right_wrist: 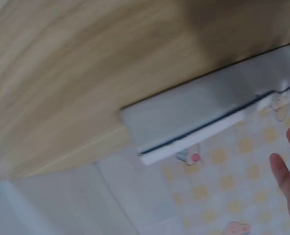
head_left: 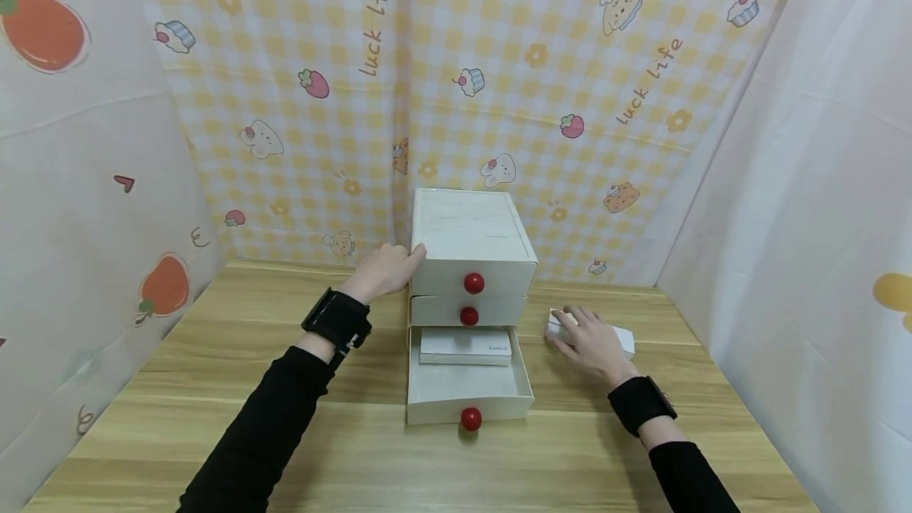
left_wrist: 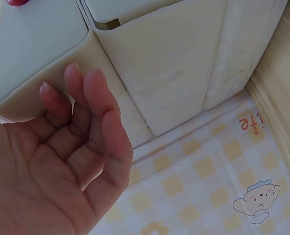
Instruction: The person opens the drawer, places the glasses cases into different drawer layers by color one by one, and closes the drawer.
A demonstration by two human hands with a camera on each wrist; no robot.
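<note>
A white cabinet of small drawers (head_left: 473, 224) with red knobs stands on the wooden table. Its bottom drawer (head_left: 442, 390) is pulled out, and a flat white box (head_left: 465, 348) lies toward the back inside. My left hand (head_left: 387, 271) is at the cabinet's upper left side, thumb by the top edge; in the left wrist view its relaxed, bent fingers (left_wrist: 98, 93) are beside the side wall, contact unclear. To the right of the cabinet, my right hand (head_left: 591, 347) spreads over another white box (head_left: 624, 340), partly hiding it. The right wrist view shows this box (right_wrist: 199, 103) with a dark seam, apart from the visible fingertips.
Behind the table (head_left: 342, 450) hangs a yellow checked cloth (head_left: 456, 46) with cartoon prints. White cloth walls (head_left: 805, 180) close off the left and right sides. The open drawer with its red knob (head_left: 471, 419) juts toward the front.
</note>
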